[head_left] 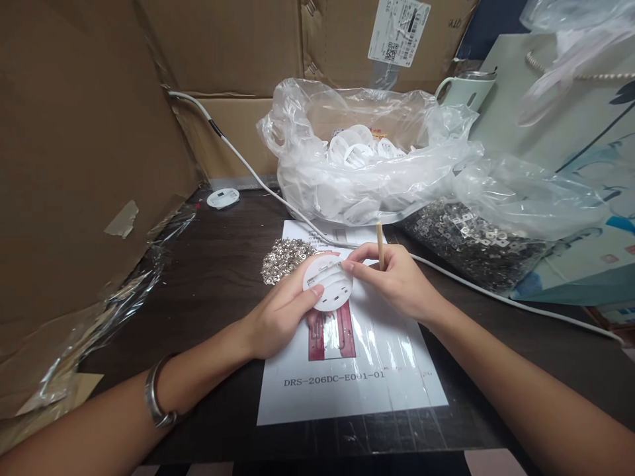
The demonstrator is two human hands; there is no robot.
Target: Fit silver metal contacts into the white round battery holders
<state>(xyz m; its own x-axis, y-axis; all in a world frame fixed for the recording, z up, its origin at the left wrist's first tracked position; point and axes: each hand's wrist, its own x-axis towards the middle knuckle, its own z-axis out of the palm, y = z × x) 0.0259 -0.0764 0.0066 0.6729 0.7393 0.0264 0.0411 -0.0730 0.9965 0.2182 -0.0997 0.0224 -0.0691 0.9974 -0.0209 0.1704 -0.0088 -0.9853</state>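
- Disc (328,285): white plastic, smooth and matt.
- Stick (380,243): pale wood, unvarnished.
- Loose clips (284,258): bright, shiny metal.
- Sheet (367,370): printed paper under glossy clear film.
- Counter (218,277): dark wood grain, matt.
- Bag (317,178): thin crinkled clear plastic.
- Boxes (74,165): brown matt cardboard.

Bare tabletop (218,277) is left open to the left of the printed sheet (357,377), bounded by the cardboard wall (84,198) and crumpled plastic film (124,291). The far side is blocked by a bag of white discs (357,172) and a bag of metal clips (486,238). A white cable (496,294) is laid across the right side, and a small clip pile (285,258) is met just left of the hands.
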